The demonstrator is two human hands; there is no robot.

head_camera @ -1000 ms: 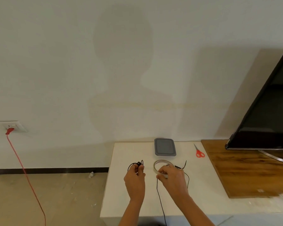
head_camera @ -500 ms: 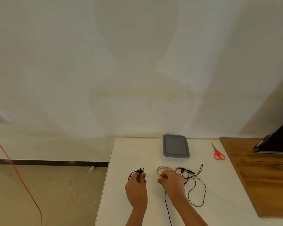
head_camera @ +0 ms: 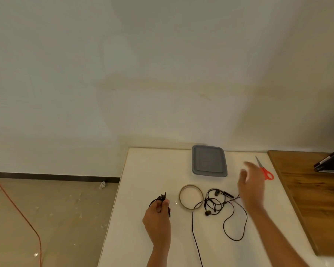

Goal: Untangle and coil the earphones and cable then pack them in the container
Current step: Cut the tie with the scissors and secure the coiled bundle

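My left hand (head_camera: 158, 218) is closed around a small coiled black cable (head_camera: 161, 199) just above the white table (head_camera: 143, 180). Black earphones (head_camera: 216, 203) lie tangled at the table's middle, their wire looping toward the front edge. My right hand (head_camera: 252, 186) hovers open and blurred above the earphones' right side, between them and the red scissors (head_camera: 265, 170). A grey lidded container (head_camera: 208, 160) sits at the back by the wall. A roll of clear tape (head_camera: 191, 197) lies between my hands.
A wooden board (head_camera: 312, 199) covers the table's right side, with a dark screen's corner (head_camera: 332, 162) on it. One black wire (head_camera: 196, 241) runs off the front edge. A red cord (head_camera: 19, 211) trails over the floor at left.
My right hand has let go of the tape roll and lifted to the right, toward the scissors. The camera has tilted down and left. The left hand keeps its coil.
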